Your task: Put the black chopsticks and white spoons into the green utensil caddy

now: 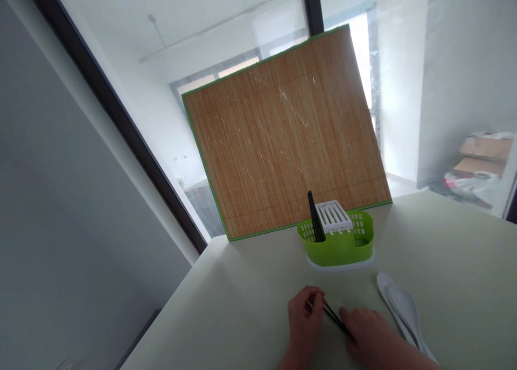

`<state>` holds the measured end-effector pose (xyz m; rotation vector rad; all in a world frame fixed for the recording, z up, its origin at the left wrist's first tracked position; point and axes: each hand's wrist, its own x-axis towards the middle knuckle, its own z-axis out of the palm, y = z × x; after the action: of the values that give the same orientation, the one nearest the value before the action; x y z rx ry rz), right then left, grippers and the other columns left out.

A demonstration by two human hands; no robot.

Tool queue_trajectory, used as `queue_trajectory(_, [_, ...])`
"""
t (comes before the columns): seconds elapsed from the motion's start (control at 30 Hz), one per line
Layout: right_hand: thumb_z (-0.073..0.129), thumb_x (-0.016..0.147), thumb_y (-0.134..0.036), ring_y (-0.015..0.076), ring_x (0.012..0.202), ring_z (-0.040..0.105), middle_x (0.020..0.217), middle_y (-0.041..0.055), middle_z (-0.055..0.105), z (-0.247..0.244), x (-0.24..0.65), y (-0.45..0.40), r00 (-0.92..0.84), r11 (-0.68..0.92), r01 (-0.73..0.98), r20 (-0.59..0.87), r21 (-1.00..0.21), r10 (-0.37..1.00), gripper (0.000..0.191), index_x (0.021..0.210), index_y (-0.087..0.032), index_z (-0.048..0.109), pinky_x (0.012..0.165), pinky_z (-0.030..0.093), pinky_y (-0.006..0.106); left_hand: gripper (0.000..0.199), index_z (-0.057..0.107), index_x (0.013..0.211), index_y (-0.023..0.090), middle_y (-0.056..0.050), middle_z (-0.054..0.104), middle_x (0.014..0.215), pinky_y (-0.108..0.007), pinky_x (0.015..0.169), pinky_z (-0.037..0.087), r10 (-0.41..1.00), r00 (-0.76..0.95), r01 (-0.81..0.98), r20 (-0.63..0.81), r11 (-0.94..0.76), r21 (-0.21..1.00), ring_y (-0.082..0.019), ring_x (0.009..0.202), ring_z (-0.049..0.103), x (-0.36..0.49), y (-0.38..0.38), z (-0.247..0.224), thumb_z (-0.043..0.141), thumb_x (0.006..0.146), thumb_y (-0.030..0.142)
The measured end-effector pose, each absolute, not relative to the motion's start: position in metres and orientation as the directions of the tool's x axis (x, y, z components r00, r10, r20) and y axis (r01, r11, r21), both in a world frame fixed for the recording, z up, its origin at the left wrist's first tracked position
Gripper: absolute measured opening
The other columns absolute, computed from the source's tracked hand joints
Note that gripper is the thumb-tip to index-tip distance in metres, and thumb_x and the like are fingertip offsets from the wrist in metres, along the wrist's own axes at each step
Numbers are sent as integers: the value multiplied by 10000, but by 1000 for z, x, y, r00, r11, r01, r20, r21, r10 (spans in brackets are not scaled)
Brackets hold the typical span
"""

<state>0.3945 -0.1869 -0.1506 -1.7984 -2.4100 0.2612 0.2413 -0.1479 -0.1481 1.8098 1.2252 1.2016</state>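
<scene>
Low in the head view, my left hand pinches one end of a pair of black chopsticks. My right hand is closed around their other end, nearer to me. Just beyond both hands stands a green cutlery holder on a white base, with a white slatted rack across its middle. More black chopsticks lean upright in its left compartment. Two white spoons lie overlapping on the table to the right of my right hand, their handles pointing toward me.
A bamboo mat with green edging leans against the glass behind the white table. A grey wall fills the left side. Beyond the glass at right are cardboard boxes and plastic bags.
</scene>
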Motion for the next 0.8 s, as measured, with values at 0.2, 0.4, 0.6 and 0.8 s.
queue_trajectory(0.2, [408, 832, -158, 186, 673, 596, 744, 28, 638, -131, 415, -177, -332, 357, 765, 147, -536, 932, 82, 827, -202, 476, 569, 316, 272, 250, 642, 886, 158, -29, 631, 766, -194, 519, 405, 941, 63, 183, 332, -338, 923, -96, 592, 505, 236, -141, -148, 504, 875, 366])
queue_trajectory(0.4, [388, 935, -297, 132, 620, 519, 702, -33, 565, -113, 423, -173, -266, 398, 538, 299, -743, 917, 108, 854, -228, 406, 581, 367, 245, 258, 655, 965, 175, -41, 633, 809, -188, 522, 414, 931, 180, 174, 318, -348, 921, -95, 618, 531, 241, -149, -149, 525, 867, 375])
queue_trajectory(0.6, [397, 949, -357, 133, 653, 566, 788, -10, 615, -109, 421, -178, -200, 463, 365, 418, -808, 886, 173, 1058, -226, 430, 616, 434, 243, 278, 654, 1068, 219, -48, 663, 928, -192, 590, 428, 838, 380, 138, 393, -471, 871, -120, 741, 579, 248, -158, -148, 566, 834, 341])
queue_trajectory(0.8, [413, 945, -339, 154, 738, 606, 834, 14, 641, -114, 418, -180, -209, 476, 370, 428, -798, 879, 212, 1111, -219, 467, 673, 462, 267, 167, 727, 790, 174, -24, 674, 706, -191, 569, 392, 855, 410, 198, 316, -422, 885, -108, 625, 555, 256, -161, -152, 567, 794, 219])
